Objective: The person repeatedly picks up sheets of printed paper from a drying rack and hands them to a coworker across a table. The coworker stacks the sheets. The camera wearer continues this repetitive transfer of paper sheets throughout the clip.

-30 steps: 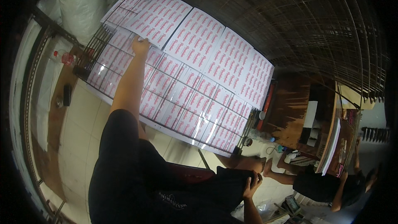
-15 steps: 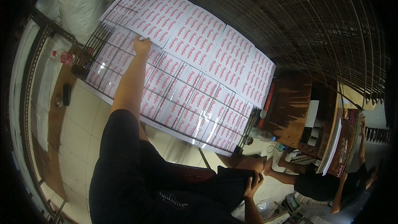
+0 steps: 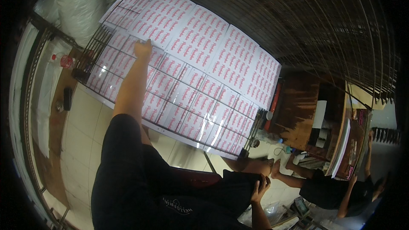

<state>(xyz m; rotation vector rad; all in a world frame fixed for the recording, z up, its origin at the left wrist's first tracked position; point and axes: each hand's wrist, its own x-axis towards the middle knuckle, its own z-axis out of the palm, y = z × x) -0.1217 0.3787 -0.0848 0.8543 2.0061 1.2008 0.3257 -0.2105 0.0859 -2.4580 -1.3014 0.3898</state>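
Large white sheets with repeated red lettering (image 3: 200,38) lie in an overlapping row on a wire rack (image 3: 96,38). Below that row, more printed sheets show through the rack's wires. My left hand (image 3: 143,49), arm stretched out, is closed at the near edge of one upper sheet toward the left. Its fingertips touch that edge; the grip underneath is hidden. My right hand (image 3: 260,187) rests on the black cloth of my clothing (image 3: 238,187), fingers apart and slightly bent, with nothing visible in it.
Dark wire racks (image 3: 298,21) rise behind the sheets. A stuffed white sack (image 3: 81,8) and a bottle (image 3: 66,61) are at left. At right, another person (image 3: 328,187) in black stands by a wooden table (image 3: 298,110), hands on a board. Floor tiles show below.
My left hand has shifted slightly at the sheet's edge, its fingers a little differently placed. The other person's raised hand has moved lower. My right hand stays in place.
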